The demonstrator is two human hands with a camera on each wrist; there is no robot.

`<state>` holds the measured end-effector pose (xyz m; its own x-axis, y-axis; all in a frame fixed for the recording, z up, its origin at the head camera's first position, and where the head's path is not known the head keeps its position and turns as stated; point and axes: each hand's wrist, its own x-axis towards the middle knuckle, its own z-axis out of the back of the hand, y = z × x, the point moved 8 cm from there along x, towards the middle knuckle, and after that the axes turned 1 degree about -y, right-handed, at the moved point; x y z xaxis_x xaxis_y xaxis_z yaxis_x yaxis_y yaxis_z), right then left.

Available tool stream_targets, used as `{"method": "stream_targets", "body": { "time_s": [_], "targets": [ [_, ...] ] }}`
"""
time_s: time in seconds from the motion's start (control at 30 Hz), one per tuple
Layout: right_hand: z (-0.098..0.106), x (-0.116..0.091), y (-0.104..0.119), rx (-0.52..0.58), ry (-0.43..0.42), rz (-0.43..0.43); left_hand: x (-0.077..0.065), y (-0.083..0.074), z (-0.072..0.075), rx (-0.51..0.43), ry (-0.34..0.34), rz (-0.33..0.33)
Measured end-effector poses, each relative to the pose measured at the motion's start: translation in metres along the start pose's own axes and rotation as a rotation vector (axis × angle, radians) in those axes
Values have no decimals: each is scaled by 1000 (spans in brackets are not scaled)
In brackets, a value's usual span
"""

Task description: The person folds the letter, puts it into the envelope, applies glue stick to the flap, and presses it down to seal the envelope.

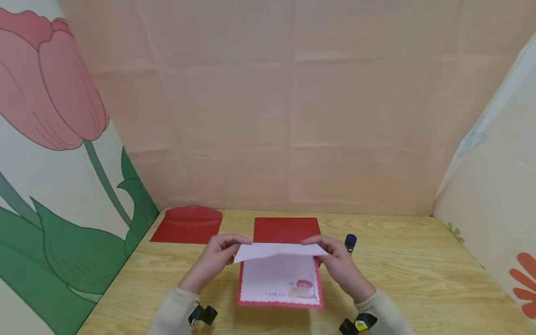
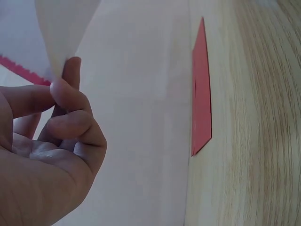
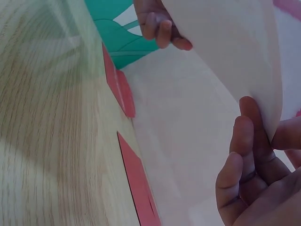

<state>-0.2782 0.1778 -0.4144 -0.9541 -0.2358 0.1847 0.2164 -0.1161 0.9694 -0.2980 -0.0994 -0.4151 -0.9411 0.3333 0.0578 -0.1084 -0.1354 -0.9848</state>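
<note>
A white sheet of letter paper (image 1: 278, 279) with a pink scalloped border hangs between both hands, over the table. Its upper part is bent over into a plain white flap (image 1: 278, 250), and a small pink-haired cartoon figure is printed low on its right. My left hand (image 1: 215, 257) pinches the flap's left end between thumb and fingertips, as the left wrist view shows from close by. At the other end my right hand (image 1: 338, 263) pinches the paper between thumb and forefinger, its other fingers curled below.
A red envelope (image 1: 186, 229) with its flap raised lies at the back left of the wooden table (image 1: 418, 279). Behind the paper is a flat red rectangle (image 1: 286, 228). Just past my right hand stands a dark blue-capped tube (image 1: 351, 242). Covered walls rise behind and at both sides.
</note>
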Motion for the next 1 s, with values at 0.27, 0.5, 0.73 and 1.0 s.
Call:
{"method": "stream_targets", "body": {
  "time_s": [0.27, 0.5, 0.73, 1.0],
  "targets": [
    [0, 1, -2, 38, 50, 27, 1, 1, -2, 42, -7, -5],
    [0, 1, -6, 39, 32, -42, -2, 2, -2, 38, -21, 11],
    [4, 2, -8, -67, -86, -92, -1, 3, -1, 98, -55, 16],
    [-4, 2, -11, -111, -29, -95, 1, 0, -4, 161, -95, -29]
  ]
}}
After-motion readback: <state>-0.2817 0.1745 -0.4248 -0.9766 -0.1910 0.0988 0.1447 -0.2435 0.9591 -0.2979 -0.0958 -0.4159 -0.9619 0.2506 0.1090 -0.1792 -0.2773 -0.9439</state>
